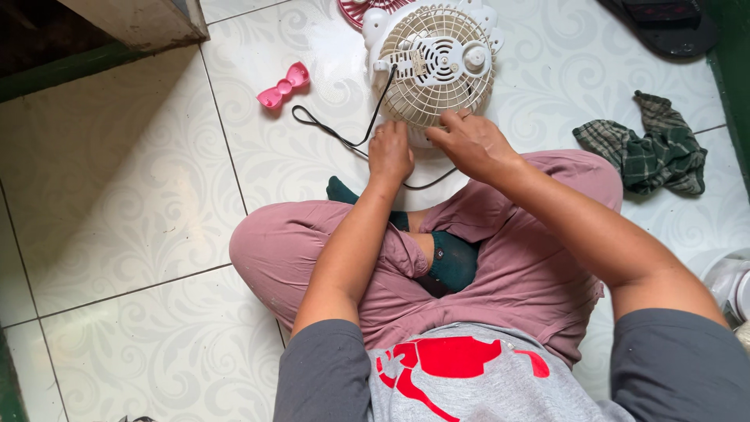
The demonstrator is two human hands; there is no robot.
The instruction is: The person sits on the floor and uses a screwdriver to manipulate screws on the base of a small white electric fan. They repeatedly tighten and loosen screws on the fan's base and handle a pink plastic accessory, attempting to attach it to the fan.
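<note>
A small cream table fan [434, 64] lies face down on the tiled floor in front of my crossed legs, its rear grille and motor housing facing up. My left hand [389, 152] rests at the fan's lower edge, fingers curled against the base. My right hand [469, 142] grips the lower rim of the grille with fingers bent over it. A black power cord [336, 133] runs from the motor housing down past my left hand and under it. Whether either hand holds a small part is hidden.
A pink bow-shaped plastic piece [283, 85] lies on the tiles left of the fan. A red grille part [355, 9] peeks out behind the fan. A green checked cloth [648, 144] lies at right, a dark sandal [664, 27] at top right, a wooden edge [141, 23] at top left.
</note>
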